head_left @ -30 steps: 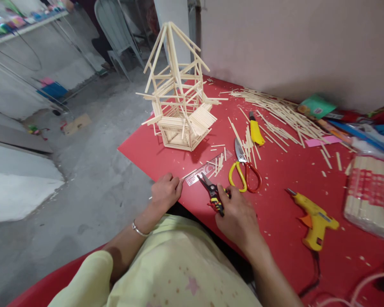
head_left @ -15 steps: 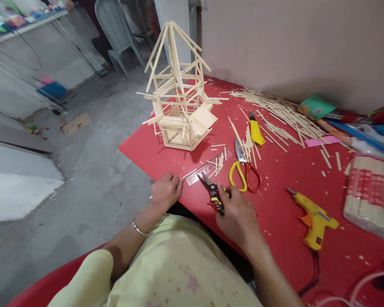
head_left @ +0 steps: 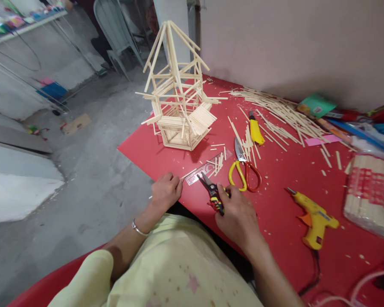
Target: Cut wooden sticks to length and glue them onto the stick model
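Nothing looks moved since the earlier frame: the left hand (head_left: pixel 167 190) pinches a stick (head_left: pixel 189 173) beside the ruler (head_left: pixel 192 181); the right hand (head_left: pixel 238 213) grips snips (head_left: pixel 212 191). The stick seems light, stiff, snappable; best held near its end.

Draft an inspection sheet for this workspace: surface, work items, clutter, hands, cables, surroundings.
Surface: red table, scattered with small pale chips.
Work items: stick structure upright near the table's far end; clear ruler with short cut sticks lying on and around it.
Clutter: scissors, yellow-handled tool, glue gun, pile of loose sticks by the wall, wrapped stick pack.
Hands: left hand at the table edge, holding a thin stick; right hand gripping snips, blades apart.
Cables: dark cord from the glue gun; pink cable at lower right; plug ends not visible.
Surroundings: wall, grey chair, concrete floor.
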A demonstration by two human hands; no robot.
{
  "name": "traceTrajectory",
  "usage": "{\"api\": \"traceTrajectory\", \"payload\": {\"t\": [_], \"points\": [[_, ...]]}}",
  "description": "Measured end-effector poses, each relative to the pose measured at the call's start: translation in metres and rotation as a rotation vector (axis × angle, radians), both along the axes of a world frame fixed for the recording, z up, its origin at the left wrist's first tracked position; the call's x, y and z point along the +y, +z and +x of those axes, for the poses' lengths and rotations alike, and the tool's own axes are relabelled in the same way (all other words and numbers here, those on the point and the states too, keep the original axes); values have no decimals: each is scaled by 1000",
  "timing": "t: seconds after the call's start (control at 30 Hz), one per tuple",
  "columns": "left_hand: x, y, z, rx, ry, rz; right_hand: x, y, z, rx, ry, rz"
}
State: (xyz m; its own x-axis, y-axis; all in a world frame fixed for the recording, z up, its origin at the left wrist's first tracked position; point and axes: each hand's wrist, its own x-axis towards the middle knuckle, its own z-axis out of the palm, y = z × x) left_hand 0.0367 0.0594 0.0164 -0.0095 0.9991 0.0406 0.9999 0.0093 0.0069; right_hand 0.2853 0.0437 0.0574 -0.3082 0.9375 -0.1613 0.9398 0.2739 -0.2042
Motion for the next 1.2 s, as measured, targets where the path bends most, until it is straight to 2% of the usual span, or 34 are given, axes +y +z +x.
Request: {"api": "traceTrajectory", "payload": {"t": [0.73, 1.2], "points": [[0, 0, 0, 2, 3, -7, 1, 0, -1, -3, -7, -2], [0, -3, -1, -8, -15, 42, 0, 1, -1, 16, -8, -5]]}}
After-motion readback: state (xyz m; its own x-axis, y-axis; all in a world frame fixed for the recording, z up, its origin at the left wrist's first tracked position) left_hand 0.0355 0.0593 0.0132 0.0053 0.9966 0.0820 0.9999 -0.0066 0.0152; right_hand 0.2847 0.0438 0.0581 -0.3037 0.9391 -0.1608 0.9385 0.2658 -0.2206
